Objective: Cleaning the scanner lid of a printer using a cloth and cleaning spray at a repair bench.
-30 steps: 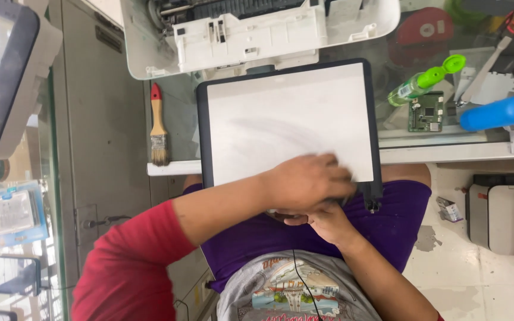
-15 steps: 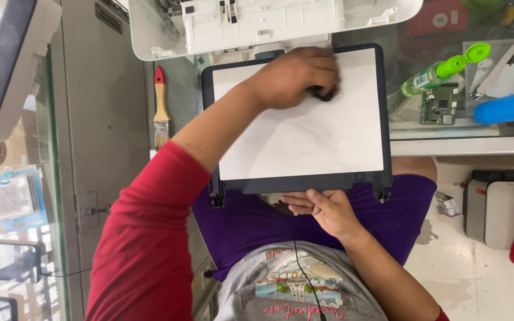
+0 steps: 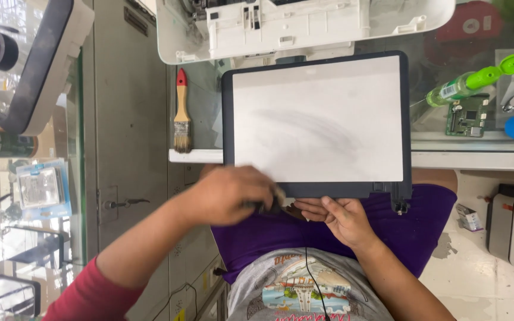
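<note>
While the dark-framed white panel [image 3: 317,122] lay ahead, long axis crosswise, near edge overhanging the counter [image 3: 471,159] above my lap, my left hand [image 3: 230,195] pinched something dark there, my right hand [image 3: 337,219] half-curled beneath, equally near.

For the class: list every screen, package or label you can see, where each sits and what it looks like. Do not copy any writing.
Screen panel: centre, on the bench edge and lap; rectangular, dark frame, smudged pale grey face.
Blister pack: left, behind glass; blue card, clear bubble.
Bottle label: right, on a green spray bottle; small, white.
</note>
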